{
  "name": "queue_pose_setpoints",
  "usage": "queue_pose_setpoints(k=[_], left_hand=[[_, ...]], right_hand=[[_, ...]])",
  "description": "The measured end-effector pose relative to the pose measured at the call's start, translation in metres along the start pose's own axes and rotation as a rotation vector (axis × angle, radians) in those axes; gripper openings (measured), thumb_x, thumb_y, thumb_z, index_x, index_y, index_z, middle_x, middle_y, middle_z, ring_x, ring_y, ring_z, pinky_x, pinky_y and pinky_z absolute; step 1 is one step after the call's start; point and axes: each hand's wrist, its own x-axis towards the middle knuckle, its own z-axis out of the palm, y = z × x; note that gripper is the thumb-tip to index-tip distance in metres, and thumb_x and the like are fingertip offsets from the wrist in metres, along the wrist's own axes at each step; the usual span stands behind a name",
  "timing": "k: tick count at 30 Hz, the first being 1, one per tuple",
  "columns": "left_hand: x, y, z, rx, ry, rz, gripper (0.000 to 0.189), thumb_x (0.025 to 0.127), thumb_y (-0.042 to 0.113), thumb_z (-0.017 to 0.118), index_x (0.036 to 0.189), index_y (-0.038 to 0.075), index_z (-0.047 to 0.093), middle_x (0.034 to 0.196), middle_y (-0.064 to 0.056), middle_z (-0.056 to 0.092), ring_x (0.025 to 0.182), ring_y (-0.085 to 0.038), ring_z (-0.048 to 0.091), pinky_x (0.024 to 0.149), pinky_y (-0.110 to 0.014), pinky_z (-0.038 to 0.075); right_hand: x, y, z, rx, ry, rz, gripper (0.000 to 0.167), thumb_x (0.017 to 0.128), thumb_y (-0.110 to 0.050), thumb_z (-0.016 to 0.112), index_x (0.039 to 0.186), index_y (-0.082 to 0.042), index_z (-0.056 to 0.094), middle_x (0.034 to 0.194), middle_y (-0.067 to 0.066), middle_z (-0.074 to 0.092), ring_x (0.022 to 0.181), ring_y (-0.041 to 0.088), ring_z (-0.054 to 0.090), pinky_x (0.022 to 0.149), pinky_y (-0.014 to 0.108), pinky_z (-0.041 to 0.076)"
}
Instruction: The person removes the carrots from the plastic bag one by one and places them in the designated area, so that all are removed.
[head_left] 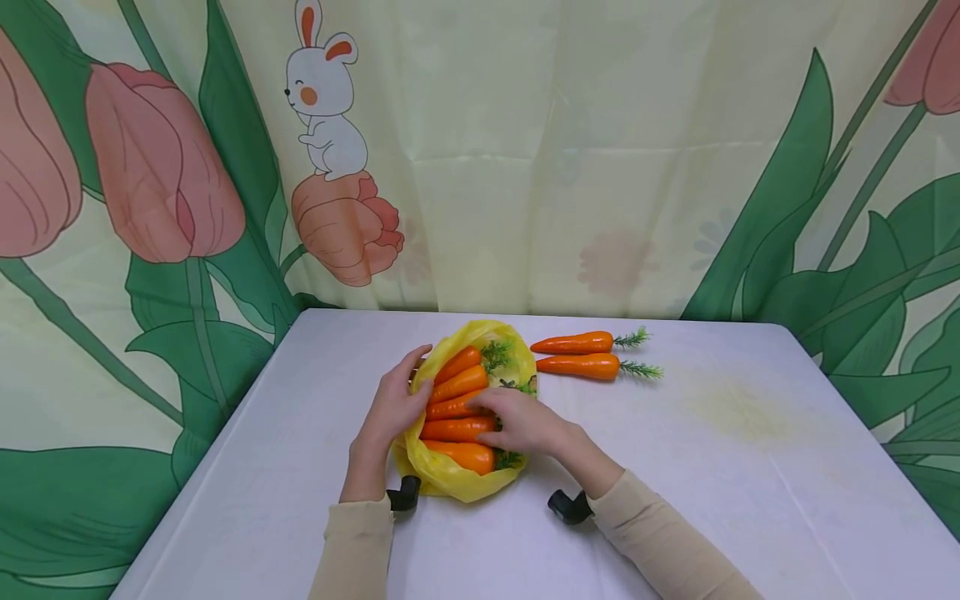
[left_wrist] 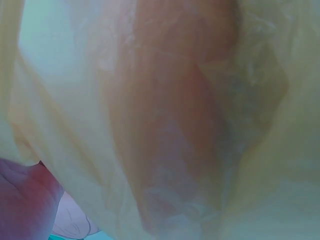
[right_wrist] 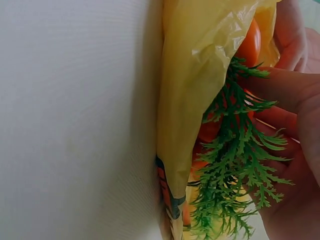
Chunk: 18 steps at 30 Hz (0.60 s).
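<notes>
A yellow plastic bag (head_left: pixel 467 490) lies open on the table with several orange carrots (head_left: pixel 459 384) side by side in its mouth, their green leafy tops pointing right. My left hand (head_left: pixel 392 402) holds the bag's left rim, thumb over the edge. In the left wrist view the translucent bag (left_wrist: pixel 165 100) covers nearly everything. Over the carrots, my right hand (head_left: pixel 531 421) reaches in from the right, thumb and fingers about a carrot near the middle. Feathery green leaves (right_wrist: pixel 240 160) hang beside that hand in the right wrist view and partly hide the fingers' contact.
Two more carrots (head_left: pixel 581 366) lie on the table just right of the bag's far end. The white-covered table (head_left: pixel 675 500) ends at a curtain (head_left: pixel 495 208) printed with tulips and a rabbit. Black wrist cameras (head_left: pixel 570 507) sit near both sleeves.
</notes>
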Motion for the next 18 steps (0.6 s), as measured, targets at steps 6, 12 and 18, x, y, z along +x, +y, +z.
queue_pose_setpoints(k=[6,12,18], left_hand=[[0.0001,0.0001,-0.0002,0.004,0.004,0.007,0.054,0.098,0.012,0.058,0.151,0.011,0.045,0.131,-0.012,0.059,0.104,-0.028,0.058,0.095,-0.046,0.051],[0.0002,-0.0006,-0.0006,-0.001,0.005,0.018,0.055,0.098,0.012,0.057,0.151,0.010,0.045,0.131,-0.012,0.059,0.103,-0.028,0.059,0.094,-0.046,0.051],[0.0009,-0.0026,-0.0011,-0.004,0.005,0.023,0.054,0.098,0.013,0.057,0.151,0.011,0.046,0.130,-0.012,0.060,0.102,-0.027,0.059,0.093,-0.046,0.051]], right_hand=[[0.0043,0.0004,-0.0019,-0.009,-0.040,-0.028,0.044,0.092,-0.020,0.075,0.134,-0.012,0.065,0.125,-0.003,0.067,0.108,0.016,0.060,0.096,0.034,0.049],[0.0078,-0.0003,-0.0034,-0.029,-0.083,-0.011,0.040,0.091,-0.021,0.076,0.129,-0.013,0.068,0.114,-0.007,0.068,0.094,0.011,0.059,0.087,0.028,0.051],[0.0088,-0.0019,-0.0045,-0.033,-0.099,0.010,0.029,0.091,-0.022,0.076,0.118,-0.014,0.071,0.101,-0.010,0.067,0.086,0.011,0.056,0.081,0.027,0.050]])
